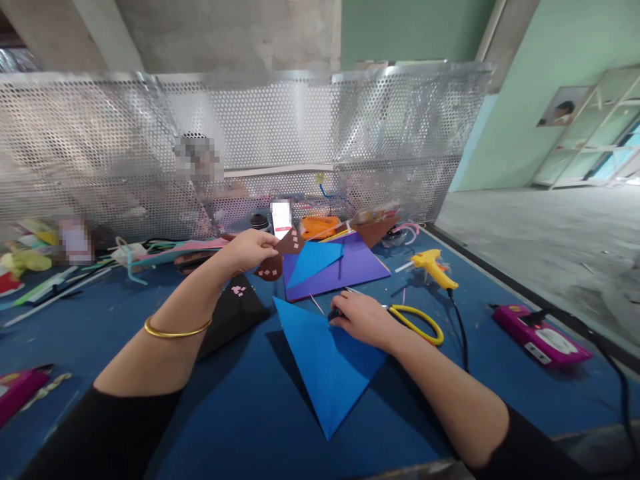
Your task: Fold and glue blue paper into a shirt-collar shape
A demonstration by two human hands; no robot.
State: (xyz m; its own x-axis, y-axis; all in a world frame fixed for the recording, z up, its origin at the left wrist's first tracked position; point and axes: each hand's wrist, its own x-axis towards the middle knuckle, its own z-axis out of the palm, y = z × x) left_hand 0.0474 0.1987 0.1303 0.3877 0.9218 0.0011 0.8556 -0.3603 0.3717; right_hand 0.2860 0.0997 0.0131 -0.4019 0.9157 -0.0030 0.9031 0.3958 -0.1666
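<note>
Blue tabletop (225, 427): blue paper sheet (325, 373) beneath right hand (363, 317); purple sheet (369, 267) beyond, yellow glue gun (434, 265) at right.
Left hand (253, 250): fingers pinch brown paper cutouts (290, 244), raised.
Right hand: fingers curled around small dark object (334, 315).
Room: perforated metal screen (280, 120) behind, green wall (523, 133), concrete floor (520, 227).

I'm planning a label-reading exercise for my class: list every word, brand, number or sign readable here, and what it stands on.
None can be read.
Phone: bright screen with a red band; any text is too small and blurred.
Right power strip: pale label patches, too blurred to read.
Left power strip: pale patch at the picture's edge, unreadable.
Panel at far left: pixelated, unreadable.
</note>
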